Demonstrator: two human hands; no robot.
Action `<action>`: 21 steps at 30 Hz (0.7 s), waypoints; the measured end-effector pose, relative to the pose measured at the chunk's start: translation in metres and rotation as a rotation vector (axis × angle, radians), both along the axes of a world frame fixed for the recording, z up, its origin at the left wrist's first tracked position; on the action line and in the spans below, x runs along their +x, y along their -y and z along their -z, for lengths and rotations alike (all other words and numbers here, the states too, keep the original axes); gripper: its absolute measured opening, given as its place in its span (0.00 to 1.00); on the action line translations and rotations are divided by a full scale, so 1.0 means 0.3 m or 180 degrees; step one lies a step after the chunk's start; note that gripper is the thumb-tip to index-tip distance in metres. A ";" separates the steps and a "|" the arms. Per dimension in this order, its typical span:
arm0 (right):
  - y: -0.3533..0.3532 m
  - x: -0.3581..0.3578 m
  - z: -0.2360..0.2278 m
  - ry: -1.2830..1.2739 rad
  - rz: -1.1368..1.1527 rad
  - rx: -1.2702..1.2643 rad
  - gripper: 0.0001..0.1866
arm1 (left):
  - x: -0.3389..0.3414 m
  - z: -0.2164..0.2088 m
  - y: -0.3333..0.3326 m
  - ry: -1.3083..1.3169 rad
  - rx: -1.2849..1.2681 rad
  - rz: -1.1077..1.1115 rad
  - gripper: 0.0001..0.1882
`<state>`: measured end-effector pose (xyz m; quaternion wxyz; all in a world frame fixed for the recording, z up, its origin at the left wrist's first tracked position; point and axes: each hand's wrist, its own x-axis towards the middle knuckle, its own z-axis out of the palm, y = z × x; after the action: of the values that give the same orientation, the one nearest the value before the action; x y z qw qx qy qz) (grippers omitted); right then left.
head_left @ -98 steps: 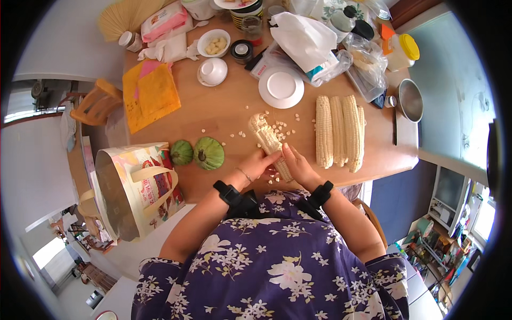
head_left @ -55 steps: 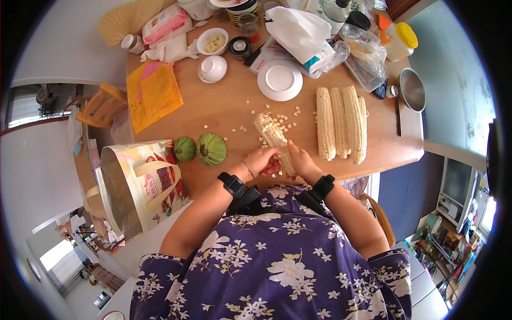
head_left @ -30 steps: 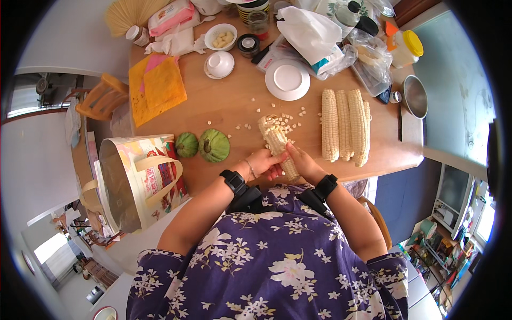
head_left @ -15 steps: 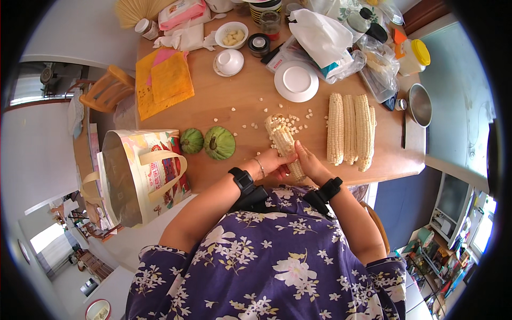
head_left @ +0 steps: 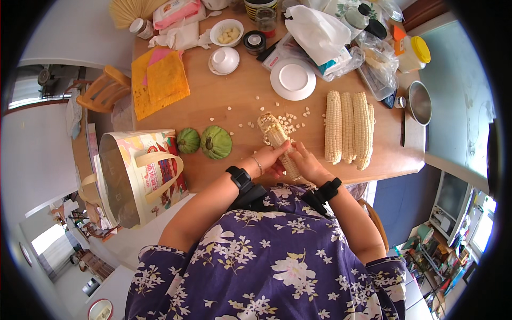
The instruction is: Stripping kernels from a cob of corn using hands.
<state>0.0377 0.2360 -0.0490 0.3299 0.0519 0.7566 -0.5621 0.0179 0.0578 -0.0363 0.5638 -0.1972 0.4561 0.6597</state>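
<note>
Head view: the left hand (head_left: 272, 154) is closed about a pale corn cob (head_left: 276, 133), its thumb laid across the front; the right hand (head_left: 310, 164) is set against the cob's right side, fingers bent, though whether it pinches anything cannot be told. The cob is held aslant near the counter's front edge, upper end leaning left. In this inspector's judgement, sound practice is firm support from below, thumb pressure along one row at a time, and the cob kept low over the counter (head_left: 234, 96). Materials: the cob's upper end is ragged; loose kernels (head_left: 288, 124) are small, pale and blunt; the whole corn ears (head_left: 348, 128) at right are long, tapered and closely beaded; two ribbed green squashes (head_left: 216, 142) are squat and rounded.
</note>
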 end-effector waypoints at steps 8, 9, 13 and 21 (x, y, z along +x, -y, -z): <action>-0.024 -0.054 -0.099 0.1723 -0.0128 -0.0749 0.21 | 0.035 0.023 0.014 -0.1521 -0.0455 0.0063 0.25; -0.030 -0.063 -0.081 0.1724 -0.0132 -0.0750 0.21 | 0.031 0.010 0.033 -0.1330 -0.0463 0.0273 0.24; -0.013 -0.118 -0.076 0.1868 0.0126 -0.1385 0.24 | 0.009 -0.058 0.067 -0.1330 -0.0294 0.0579 0.23; 0.054 -0.157 -0.082 0.1451 0.1131 -0.2303 0.19 | -0.026 -0.073 0.067 -0.1464 -0.0037 0.0929 0.24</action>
<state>-0.0096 0.2199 -0.0243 0.3833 0.1846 0.3994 -0.8121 0.0101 0.0376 -0.0144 0.5334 0.0224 0.5996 0.5963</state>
